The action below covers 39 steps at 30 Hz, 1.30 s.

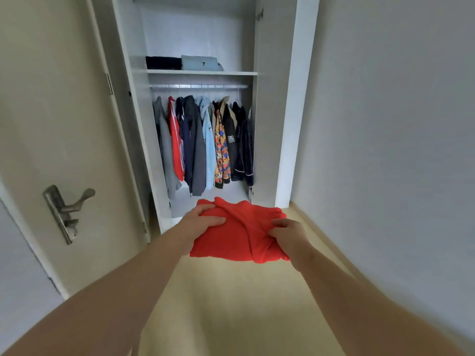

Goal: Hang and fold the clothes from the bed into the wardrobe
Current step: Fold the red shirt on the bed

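between both hands, folded red garment (232, 233), creased

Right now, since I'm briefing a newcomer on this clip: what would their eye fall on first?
The bright red folded garment stands out low in the middle, gripped by the left hand and right hand. Behind it the open wardrobe shows a row of hanging clothes, with a dark pile and a pale blue pile on the shelf above.
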### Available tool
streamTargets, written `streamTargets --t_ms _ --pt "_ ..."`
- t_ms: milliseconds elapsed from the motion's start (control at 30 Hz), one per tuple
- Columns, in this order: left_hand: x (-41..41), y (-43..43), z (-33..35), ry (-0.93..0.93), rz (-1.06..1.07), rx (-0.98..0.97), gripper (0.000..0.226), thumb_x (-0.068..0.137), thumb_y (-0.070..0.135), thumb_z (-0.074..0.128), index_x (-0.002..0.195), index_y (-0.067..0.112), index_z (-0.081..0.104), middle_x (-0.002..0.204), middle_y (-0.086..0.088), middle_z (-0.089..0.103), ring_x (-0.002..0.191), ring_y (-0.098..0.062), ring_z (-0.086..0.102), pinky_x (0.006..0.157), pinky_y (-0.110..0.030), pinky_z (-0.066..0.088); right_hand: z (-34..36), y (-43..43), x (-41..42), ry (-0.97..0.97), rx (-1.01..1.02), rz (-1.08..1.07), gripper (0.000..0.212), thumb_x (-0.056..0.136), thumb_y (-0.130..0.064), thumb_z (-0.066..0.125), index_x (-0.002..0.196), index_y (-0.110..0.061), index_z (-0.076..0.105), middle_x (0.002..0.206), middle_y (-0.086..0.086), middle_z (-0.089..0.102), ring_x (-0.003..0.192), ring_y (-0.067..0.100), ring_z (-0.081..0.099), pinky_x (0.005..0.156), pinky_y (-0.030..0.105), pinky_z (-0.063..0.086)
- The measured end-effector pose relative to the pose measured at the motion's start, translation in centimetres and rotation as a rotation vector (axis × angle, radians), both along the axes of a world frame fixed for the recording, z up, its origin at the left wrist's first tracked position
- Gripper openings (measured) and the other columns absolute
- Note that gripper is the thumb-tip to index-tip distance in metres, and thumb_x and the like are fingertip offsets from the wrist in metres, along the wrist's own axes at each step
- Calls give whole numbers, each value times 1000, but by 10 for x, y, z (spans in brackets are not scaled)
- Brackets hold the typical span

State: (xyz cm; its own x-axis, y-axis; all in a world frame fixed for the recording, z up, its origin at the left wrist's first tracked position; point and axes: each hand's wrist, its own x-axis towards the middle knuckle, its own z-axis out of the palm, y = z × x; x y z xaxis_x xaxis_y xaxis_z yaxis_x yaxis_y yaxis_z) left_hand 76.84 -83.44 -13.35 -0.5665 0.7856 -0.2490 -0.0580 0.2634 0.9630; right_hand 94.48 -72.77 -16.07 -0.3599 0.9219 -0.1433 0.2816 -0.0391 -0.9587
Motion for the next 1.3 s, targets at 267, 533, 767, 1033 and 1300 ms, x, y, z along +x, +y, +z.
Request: streamTargets --t_ms 267,533,767,1033,1300 --pt "-110 147 43 30 106 49 50 76 19 74 122 24 55 111 -8 60 89 -26 61 70 -32 51 49 166 -120 11 134 114 33 83 -1 55 114 -11 64 100 6 57 94 27 55 77 31 46" --pt "-222 255 98 -119 131 21 29 83 24 65 111 19 61 101 -13 66 86 -31 63 64 -35 54 107 291 -223 261 139 306 30 80 -7 66 106 -19 57 97 -4 56 81 13 57 55 23 46" --pt "-347 338 129 -195 208 76 29 78 29 71 96 10 59 88 -12 65 76 -26 62 59 -33 51 127 382 -342 514 -11 389 47 76 -10 73 116 -18 50 109 2 59 90 15 64 67 24 51" --pt "-474 453 171 -236 115 354 10 87 19 61 91 28 64 77 -6 68 55 -20 66 43 -28 52 162 471 -496 1024 -368 87 33 85 -8 63 116 -2 54 93 12 67 74 18 64 48 22 53" --pt "-545 584 199 -300 34 360 15 84 22 64 95 12 60 74 -9 68 65 -22 63 45 -27 52 189 581 -579 936 -446 128 35 75 -38 71 102 -22 55 99 1 59 92 24 57 70 41 48"
